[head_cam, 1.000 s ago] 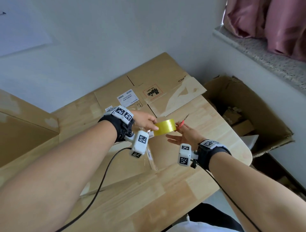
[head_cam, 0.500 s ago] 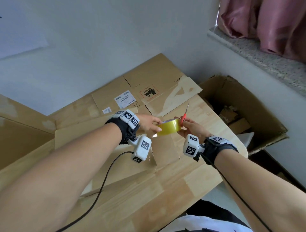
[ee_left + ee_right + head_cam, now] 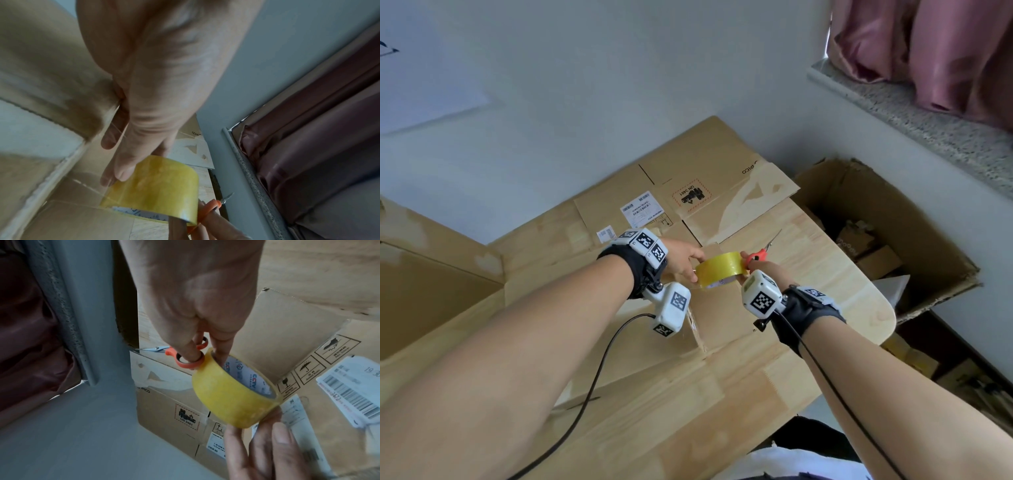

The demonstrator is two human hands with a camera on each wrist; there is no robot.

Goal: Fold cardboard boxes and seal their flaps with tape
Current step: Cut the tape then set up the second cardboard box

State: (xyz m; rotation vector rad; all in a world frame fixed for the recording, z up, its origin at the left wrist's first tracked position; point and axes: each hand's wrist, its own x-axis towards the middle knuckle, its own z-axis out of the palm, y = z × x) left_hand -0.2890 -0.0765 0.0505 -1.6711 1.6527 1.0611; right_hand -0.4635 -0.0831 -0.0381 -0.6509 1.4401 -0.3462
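I see a translucent yellow tape roll (image 3: 719, 270) with a white inner core printed in blue and red letters (image 3: 244, 378). The scissors (image 3: 185, 356) have orange handles and silvery blades. The flattened cardboard box (image 3: 688, 178) is plain brown, carrying a black pictogram inside a red dashed frame, black handling symbols and white labels striped with black barcodes. My table (image 3: 825, 246) is pale blond wood with visible grain. The wrist bands (image 3: 808, 315) are black, fitted with white blocks bearing black-and-white square codes. The wall (image 3: 585, 85) is pale grey-blue, the curtain (image 3: 945, 51) dusty pink, the sill (image 3: 928, 116) speckled grey.
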